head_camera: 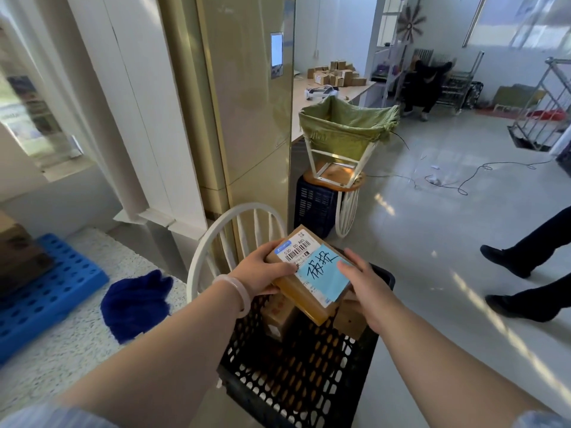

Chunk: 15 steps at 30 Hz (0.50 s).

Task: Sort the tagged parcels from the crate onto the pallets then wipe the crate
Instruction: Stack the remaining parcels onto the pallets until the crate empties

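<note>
I hold a brown cardboard parcel (306,291) above the black mesh crate (296,381). A white shipping label and a light blue handwritten tag (323,278) lie on its top. My left hand (265,270) grips the parcel's left edge, thumb on the label. My right hand (367,288) holds its right side, fingers over the blue tag and thumb under the box. Other brown parcels (279,319) lie inside the crate beneath it. A dark blue cloth (136,304) lies crumpled on the speckled surface to the left.
The crate rests on a white chair (216,236). A blue pallet (46,291) with brown boxes sits far left. Ahead stand a tall beige cabinet (253,103) and an upturned stool with a green sack (343,131). A person's legs (531,273) are at right; cables cross the floor.
</note>
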Tool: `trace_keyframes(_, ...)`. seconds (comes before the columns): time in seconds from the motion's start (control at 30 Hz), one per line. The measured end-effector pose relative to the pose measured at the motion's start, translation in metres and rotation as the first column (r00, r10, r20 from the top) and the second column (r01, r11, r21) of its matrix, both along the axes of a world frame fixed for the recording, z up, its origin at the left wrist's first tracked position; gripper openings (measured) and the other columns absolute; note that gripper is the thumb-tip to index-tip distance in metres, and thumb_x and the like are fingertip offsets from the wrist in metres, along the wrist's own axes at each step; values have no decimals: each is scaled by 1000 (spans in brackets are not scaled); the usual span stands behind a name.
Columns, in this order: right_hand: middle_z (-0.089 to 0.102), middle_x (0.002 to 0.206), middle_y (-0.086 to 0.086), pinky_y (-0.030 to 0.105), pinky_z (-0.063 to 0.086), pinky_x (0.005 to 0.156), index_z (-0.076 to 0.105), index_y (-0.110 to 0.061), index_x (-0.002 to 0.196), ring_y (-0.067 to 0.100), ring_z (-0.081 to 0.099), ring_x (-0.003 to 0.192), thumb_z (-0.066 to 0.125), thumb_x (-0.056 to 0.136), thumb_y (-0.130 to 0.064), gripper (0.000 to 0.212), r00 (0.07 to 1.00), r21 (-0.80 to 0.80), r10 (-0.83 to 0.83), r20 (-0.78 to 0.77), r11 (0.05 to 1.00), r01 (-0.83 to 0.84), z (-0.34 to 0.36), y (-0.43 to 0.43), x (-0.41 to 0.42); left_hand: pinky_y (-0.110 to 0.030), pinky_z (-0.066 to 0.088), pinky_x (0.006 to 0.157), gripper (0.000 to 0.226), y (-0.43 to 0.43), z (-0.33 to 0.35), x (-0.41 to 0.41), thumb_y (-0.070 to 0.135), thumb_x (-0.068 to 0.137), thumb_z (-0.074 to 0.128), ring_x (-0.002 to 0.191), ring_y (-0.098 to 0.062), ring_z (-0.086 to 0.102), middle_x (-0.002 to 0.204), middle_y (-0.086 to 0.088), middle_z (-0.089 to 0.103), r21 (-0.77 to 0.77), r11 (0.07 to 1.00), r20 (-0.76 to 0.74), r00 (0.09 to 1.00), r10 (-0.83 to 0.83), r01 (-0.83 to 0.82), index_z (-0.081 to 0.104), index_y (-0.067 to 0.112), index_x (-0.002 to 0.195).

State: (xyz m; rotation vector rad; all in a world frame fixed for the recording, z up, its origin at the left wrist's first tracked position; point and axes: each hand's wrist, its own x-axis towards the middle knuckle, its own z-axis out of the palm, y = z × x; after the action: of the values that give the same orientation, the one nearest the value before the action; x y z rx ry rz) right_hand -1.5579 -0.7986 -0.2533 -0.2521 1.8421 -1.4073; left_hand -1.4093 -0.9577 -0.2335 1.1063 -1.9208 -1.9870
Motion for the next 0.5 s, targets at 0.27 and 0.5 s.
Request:
trace_keyframes(0.27, 66, 112, 1, 41, 57, 82, 45, -32, 141, 19, 64, 100, 57, 95, -45, 49, 998, -53, -44, 48, 997, 46, 4, -33, 28, -52, 30, 117, 99, 25, -15, 7, 57, 76, 74, 149, -21, 16, 163, 8, 9, -339, 927, -123, 984, 128, -163, 5, 61, 147)
trace_keyframes(0.5, 55, 129, -3, 35, 55, 83, 31, -37, 148, 15, 59, 106, 55, 97, -42, 57, 920, 54, 283, -270, 959, -279, 18, -62, 64, -42, 55, 97, 108, 0, -15, 56, 26, 76, 83, 125, -14, 51, 144, 10, 40, -231, 953, -152, 975, 163, -195, 10, 57, 148)
